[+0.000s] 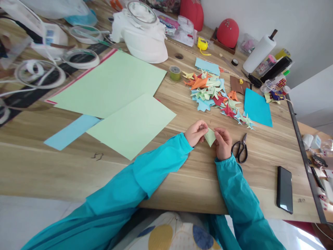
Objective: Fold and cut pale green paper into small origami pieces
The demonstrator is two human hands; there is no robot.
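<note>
Between my hands is a small folded piece of pale green paper [210,138], its pointed end facing me. My left hand [197,133] pinches its left edge with thumb and fingers. On the opposite edge, my right hand [223,142] grips it the same way. Just beyond lies a heap of folded paper cranes [208,90] in green, orange, red and blue. Black-handled scissors [240,148] rest on the table right of my right hand. Large light green sheets [132,125] spread out to the left, over a blue paper strip [73,132].
A phone [284,189] lies at the right near the table's edge [304,149]. Bright blue paper [257,107] sits beyond the scissors. A thread spool [175,73], a yellow tape measure [202,44] and a white cap [145,45] stand farther back. Tape rolls [80,58] crowd the far left.
</note>
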